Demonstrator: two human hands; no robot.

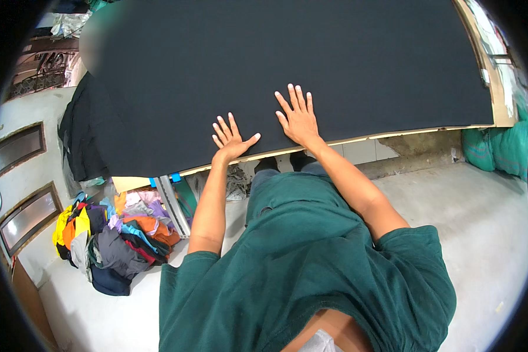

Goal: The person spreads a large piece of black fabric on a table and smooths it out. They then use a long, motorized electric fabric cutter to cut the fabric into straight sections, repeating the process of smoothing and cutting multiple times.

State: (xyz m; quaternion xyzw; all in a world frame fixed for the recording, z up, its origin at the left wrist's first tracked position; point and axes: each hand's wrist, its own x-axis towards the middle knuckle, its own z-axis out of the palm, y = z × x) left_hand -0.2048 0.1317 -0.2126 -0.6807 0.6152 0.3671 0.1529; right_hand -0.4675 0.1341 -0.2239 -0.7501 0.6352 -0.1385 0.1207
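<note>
A wide sheet of black fabric (364, 64) lies spread over a table, reaching almost to its near wooden edge (393, 135). My left hand (230, 142) rests on the cloth close to that edge, fingers spread and thumb out to the right. To its right and a little farther in, my right hand (300, 120) is flat on the same fabric with its fingers stretched out. Neither hand grips anything. On the left, the black cloth hangs in loose folds (85, 135) over the table's end.
A heap of many-coloured cloth pieces (120, 246) lies on the floor at the left, beside a metal table leg (173, 205). Green sacks (501, 149) stand at the right end. A bare wooden strip (501, 100) borders the fabric's right side.
</note>
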